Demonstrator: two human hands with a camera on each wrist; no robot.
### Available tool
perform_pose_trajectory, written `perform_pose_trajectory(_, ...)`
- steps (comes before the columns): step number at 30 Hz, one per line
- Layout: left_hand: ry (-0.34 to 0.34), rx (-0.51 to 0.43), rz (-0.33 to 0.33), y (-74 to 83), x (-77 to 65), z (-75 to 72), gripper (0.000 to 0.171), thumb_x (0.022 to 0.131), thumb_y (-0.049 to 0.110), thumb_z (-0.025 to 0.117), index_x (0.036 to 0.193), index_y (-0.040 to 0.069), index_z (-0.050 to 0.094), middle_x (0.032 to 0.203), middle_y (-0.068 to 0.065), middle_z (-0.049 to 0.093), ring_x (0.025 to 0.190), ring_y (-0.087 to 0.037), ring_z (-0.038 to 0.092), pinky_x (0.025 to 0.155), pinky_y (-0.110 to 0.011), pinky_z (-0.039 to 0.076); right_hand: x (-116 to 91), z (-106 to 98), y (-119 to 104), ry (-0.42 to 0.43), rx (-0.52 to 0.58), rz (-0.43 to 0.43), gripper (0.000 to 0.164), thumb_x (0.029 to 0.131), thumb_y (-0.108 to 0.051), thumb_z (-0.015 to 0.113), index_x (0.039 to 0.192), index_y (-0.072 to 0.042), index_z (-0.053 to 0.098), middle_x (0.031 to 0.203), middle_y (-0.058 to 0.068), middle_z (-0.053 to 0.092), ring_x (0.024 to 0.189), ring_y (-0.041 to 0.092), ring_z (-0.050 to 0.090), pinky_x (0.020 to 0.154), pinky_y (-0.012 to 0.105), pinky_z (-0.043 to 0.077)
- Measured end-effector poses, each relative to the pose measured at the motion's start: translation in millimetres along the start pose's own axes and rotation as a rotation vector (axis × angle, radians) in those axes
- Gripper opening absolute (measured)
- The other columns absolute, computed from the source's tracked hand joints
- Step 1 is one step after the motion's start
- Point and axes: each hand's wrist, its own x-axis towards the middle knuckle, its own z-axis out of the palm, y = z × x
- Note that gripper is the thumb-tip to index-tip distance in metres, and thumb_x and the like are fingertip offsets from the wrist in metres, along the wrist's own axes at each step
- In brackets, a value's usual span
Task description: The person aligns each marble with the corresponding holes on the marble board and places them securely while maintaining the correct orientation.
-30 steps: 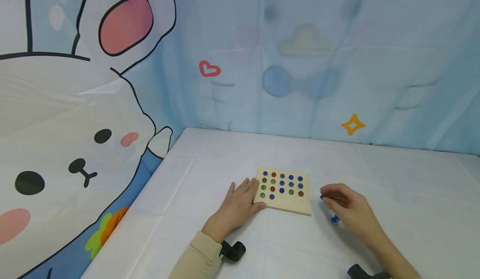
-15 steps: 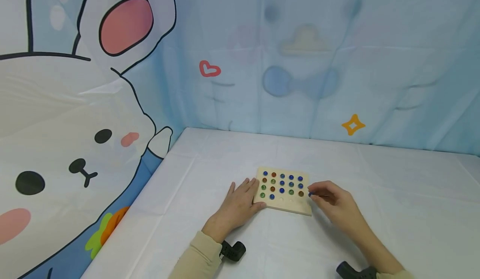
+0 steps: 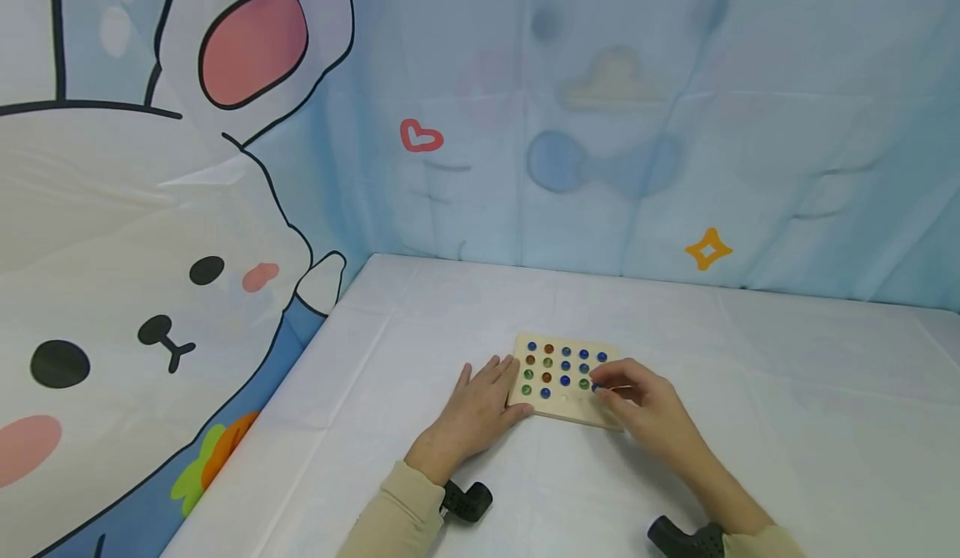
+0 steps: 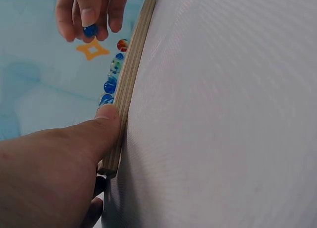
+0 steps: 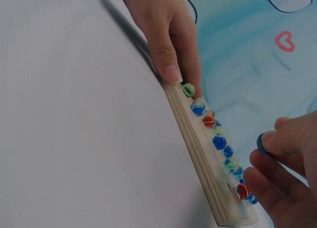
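Observation:
A pale wooden board [image 3: 581, 413] lies on the table, with rows of blue, green and red-brown glass marbles [image 3: 565, 381] seated on it. My left hand [image 3: 476, 408] rests against its left side, fingers extended; in the left wrist view the thumb [image 4: 106, 116] presses the board's edge. Above the board's right part, my right hand [image 3: 652, 404] pinches a blue marble [image 5: 262, 142] between thumb and fingertips. That marble is apart from the board in the right wrist view. The right hand covers some of the board's right side in the head view.
A white cloth [image 3: 420, 324] covers the table. Behind it hangs a light blue printed curtain [image 3: 465, 208], with a large cartoon animal [image 3: 150, 233] at the left. A black wrist camera [image 3: 467, 502] sits on the left wrist, another [image 3: 686, 539] on the right.
My right hand has moved left from beside the board to above its right part, carrying the blue marble. A blue spot beneath that hand a second ago is out of sight. The left hand stays put.

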Motion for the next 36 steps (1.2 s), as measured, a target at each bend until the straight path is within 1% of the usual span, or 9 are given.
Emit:
perform_pose_trajectory(5, 0.000, 0.002, 0.001, -0.4, 0.7, 0.8, 0.072, 0.099, 0.048, 0.053, 0.156, 0.009, 0.031, 0.161, -0.005, 0.035, 0.150, -0.024, 0.031, 0.122, -0.056, 0.023, 2, 8, 0, -0.020, 0.020, -0.014, 0.020, 0.089, 0.001, 0.069, 0.108, -0.008, 0.068, 0.107, 0.004, 0.070, 0.094, 0.005, 0.062, 0.080, 0.016, 0.055)
perform_pose_trajectory(14, 0.000, 0.002, 0.002, -0.8, 0.9, 0.7, 0.071, 0.100, 0.048, 0.053, 0.156, 0.009, 0.032, 0.160, -0.006, 0.036, 0.150, -0.025, 0.031, 0.121, -0.057, 0.023, 4, 24, -6, -0.060, 0.046, 0.060, 0.020, 0.090, -0.001, 0.070, 0.108, -0.011, 0.068, 0.106, 0.003, 0.068, 0.095, 0.015, 0.063, 0.081, 0.012, 0.052)
perform_pose_trajectory(16, 0.002, 0.006, 0.005, -0.6, 0.9, 0.4, 0.071, 0.099, 0.048, 0.053, 0.155, 0.009, 0.032, 0.160, -0.006, 0.036, 0.150, -0.025, 0.032, 0.121, -0.057, 0.024, 5, 26, -7, -0.063, 0.048, 0.059, 0.020, 0.090, -0.002, 0.070, 0.108, -0.011, 0.068, 0.106, 0.003, 0.069, 0.095, 0.016, 0.063, 0.080, 0.012, 0.053)
perform_pose_trajectory(23, 0.009, 0.016, 0.013, -0.4, 0.9, 0.1, 0.071, 0.099, 0.048, 0.053, 0.155, 0.009, 0.033, 0.160, -0.006, 0.037, 0.149, -0.025, 0.033, 0.120, -0.057, 0.025, 7, 32, -6, -0.061, 0.021, 0.015, 0.021, 0.088, -0.001, 0.071, 0.106, -0.012, 0.068, 0.101, 0.001, 0.068, 0.089, 0.013, 0.062, 0.077, 0.017, 0.054)
perform_pose_trajectory(31, 0.010, 0.028, 0.014, -0.8, 0.8, 0.3, 0.072, 0.099, 0.048, 0.053, 0.155, 0.008, 0.033, 0.159, -0.007, 0.038, 0.149, -0.025, 0.033, 0.120, -0.057, 0.026, 7, 38, -3, -0.044, -0.020, -0.047, 0.022, 0.086, 0.001, 0.074, 0.102, -0.012, 0.068, 0.094, -0.002, 0.068, 0.083, 0.009, 0.060, 0.072, 0.019, 0.054)
perform_pose_trajectory(36, 0.009, 0.028, 0.010, -0.6, 0.3, -0.3, 0.072, 0.099, 0.048, 0.053, 0.155, 0.008, 0.033, 0.159, -0.006, 0.038, 0.149, -0.025, 0.033, 0.120, -0.057, 0.026, 6, 40, -3, -0.034, -0.043, -0.079, 0.024, 0.084, 0.003, 0.075, 0.101, -0.012, 0.069, 0.093, -0.002, 0.068, 0.083, 0.009, 0.061, 0.070, 0.019, 0.054)
